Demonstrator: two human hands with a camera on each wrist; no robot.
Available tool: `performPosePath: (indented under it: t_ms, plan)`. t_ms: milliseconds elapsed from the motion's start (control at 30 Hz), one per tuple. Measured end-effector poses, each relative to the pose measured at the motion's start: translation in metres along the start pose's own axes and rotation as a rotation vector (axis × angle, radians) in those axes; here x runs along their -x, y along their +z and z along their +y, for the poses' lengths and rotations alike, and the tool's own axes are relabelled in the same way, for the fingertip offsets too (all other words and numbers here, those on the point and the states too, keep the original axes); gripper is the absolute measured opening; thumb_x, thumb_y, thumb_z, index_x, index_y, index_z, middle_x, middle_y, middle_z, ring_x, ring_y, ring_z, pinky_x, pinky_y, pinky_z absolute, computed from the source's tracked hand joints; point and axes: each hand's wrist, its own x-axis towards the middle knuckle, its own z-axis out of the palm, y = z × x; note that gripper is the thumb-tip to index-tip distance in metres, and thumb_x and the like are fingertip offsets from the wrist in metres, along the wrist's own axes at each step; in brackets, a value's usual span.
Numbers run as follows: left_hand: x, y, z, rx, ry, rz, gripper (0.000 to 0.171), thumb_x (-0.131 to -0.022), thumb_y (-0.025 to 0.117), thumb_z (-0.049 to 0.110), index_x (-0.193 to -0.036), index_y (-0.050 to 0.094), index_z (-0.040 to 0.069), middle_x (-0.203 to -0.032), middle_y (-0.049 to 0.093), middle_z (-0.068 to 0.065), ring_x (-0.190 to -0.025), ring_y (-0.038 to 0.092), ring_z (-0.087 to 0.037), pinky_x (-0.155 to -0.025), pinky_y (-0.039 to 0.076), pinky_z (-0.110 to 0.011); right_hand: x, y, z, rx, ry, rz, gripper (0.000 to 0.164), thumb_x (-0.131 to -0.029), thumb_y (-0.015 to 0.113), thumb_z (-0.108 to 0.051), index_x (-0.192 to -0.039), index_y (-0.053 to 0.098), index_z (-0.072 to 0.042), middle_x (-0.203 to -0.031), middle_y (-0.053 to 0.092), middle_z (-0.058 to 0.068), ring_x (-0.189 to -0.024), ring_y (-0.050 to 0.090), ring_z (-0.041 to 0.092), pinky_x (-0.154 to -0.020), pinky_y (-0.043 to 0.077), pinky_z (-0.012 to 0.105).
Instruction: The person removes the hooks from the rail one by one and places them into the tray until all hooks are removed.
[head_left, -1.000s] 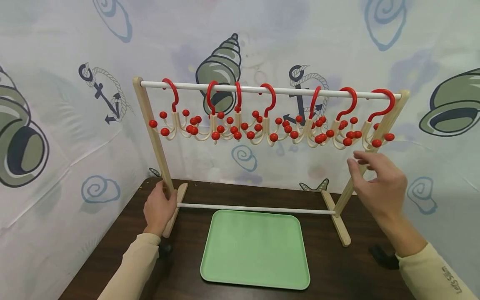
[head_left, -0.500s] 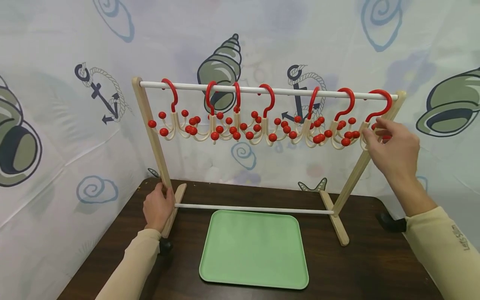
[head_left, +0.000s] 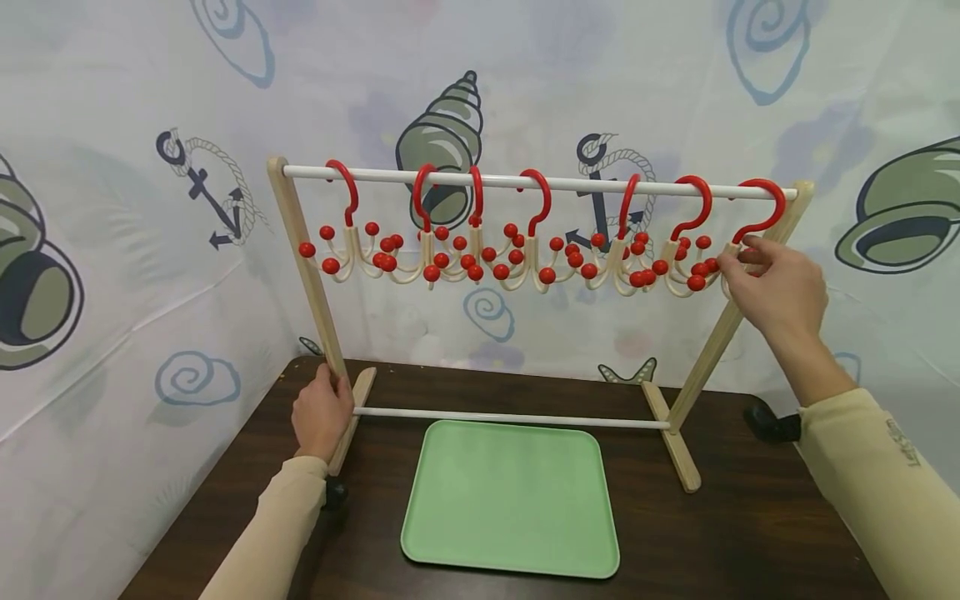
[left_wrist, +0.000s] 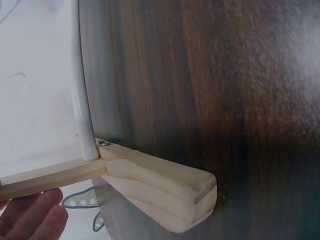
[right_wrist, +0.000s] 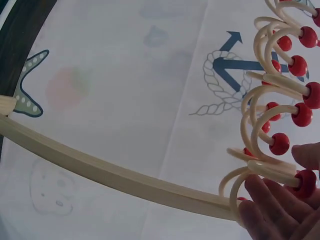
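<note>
A wooden rack with a white top rail (head_left: 585,183) bears several hook hangers, each with a red hook and cream curved prongs tipped with red balls. My right hand (head_left: 783,287) holds the rightmost hanger (head_left: 780,208) just below its hook, thumb on the near side. In the right wrist view, fingers (right_wrist: 270,205) lie behind that hanger's prongs, one prong (right_wrist: 272,172) crossing in front of them. Low on the rack's left upright (head_left: 311,292), my left hand (head_left: 322,417) grips the wood. Fingertips (left_wrist: 52,220) show along the upright's far side in the left wrist view.
A green tray (head_left: 510,500) lies on the dark wooden table (head_left: 697,550) in front of the rack's white lower bar (head_left: 510,417). The rack's right foot (head_left: 675,442) stands to the tray's right. Behind everything hangs a cloth (head_left: 540,333) printed with shells and anchors.
My right hand has risen from below the rightmost hanger to its stem and taken hold of it. My left hand stays on the left upright. The hangers hang much as before.
</note>
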Motion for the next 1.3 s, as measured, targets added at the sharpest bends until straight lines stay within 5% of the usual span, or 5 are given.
performPosePath:
  t_ms: [333, 933, 1100, 1300]
  plan:
    - [0.0, -0.001, 0.002, -0.015, -0.01, -0.022, 0.026, -0.098, 0.053, 0.022, -0.112, 0.056, 0.0, -0.087, 0.066, -0.024, -0.074, 0.064, -0.047, -0.059, 0.045, -0.06, -0.007, -0.006, 0.0, 0.119, -0.004, -0.012, 0.056, -0.097, 0.052, -0.042, -0.128, 0.06, 0.004, -0.111, 0.066, 0.029, -0.098, 0.059, 0.046, -0.068, 0.04, 0.048]
    - [-0.001, 0.002, 0.0, -0.022, 0.007, 0.007, 0.025, -0.098, 0.054, 0.023, -0.108, 0.055, 0.0, -0.084, 0.065, -0.023, -0.072, 0.063, -0.047, -0.058, 0.044, -0.059, -0.008, -0.014, -0.008, 0.06, -0.024, 0.101, 0.054, -0.095, 0.056, -0.042, -0.121, 0.065, 0.004, -0.111, 0.067, 0.027, -0.103, 0.061, 0.045, -0.068, 0.039, 0.044]
    - [-0.001, 0.002, 0.001, -0.021, 0.01, 0.013, 0.022, -0.097, 0.054, 0.022, -0.105, 0.055, 0.001, -0.081, 0.065, -0.022, -0.07, 0.063, -0.046, -0.056, 0.044, -0.058, -0.005, -0.011, -0.011, 0.077, -0.115, 0.165, 0.049, -0.094, 0.058, -0.037, -0.117, 0.067, 0.005, -0.106, 0.069, 0.025, -0.095, 0.064, 0.043, -0.067, 0.039, 0.044]
    - [-0.001, 0.002, 0.001, -0.021, 0.008, 0.021, 0.022, -0.097, 0.055, 0.021, -0.106, 0.055, 0.0, -0.082, 0.065, -0.022, -0.069, 0.063, -0.046, -0.056, 0.045, -0.059, -0.004, -0.009, -0.019, 0.122, -0.325, 0.28, 0.04, -0.093, 0.061, -0.029, -0.112, 0.069, 0.006, -0.098, 0.07, 0.025, -0.077, 0.063, 0.044, -0.054, 0.031, 0.041]
